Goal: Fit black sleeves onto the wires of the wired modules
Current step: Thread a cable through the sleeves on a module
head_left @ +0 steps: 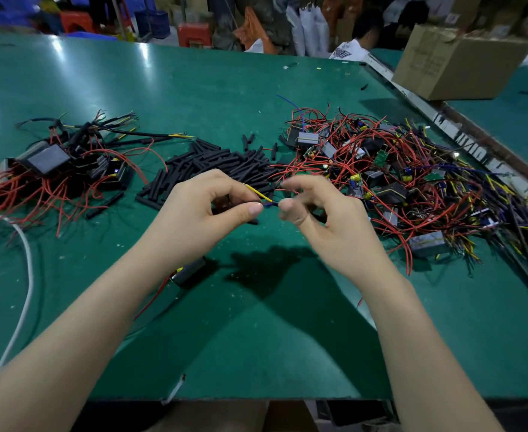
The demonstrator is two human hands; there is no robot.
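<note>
My left hand [206, 207] pinches a black sleeve with thin yellow and blue wires [261, 195] sticking out toward the right. My right hand [318, 210] hovers just right of the wire tips, blurred, its fingers curled; whether it touches the wires I cannot tell. A black module [189, 271] with a red lead lies on the green table [256, 322] under my left forearm. A heap of loose black sleeves [222, 166] lies just behind my hands. Unsleeved wired modules [396, 176] are tangled at the right, sleeved ones [56, 163] piled at the left.
A white cable [27, 275] curves along the left side. A cardboard box [456, 60] stands at the back right beyond a metal rail [462, 132]. A person sits behind the table's far edge. Red stools and blue crates stand in the background.
</note>
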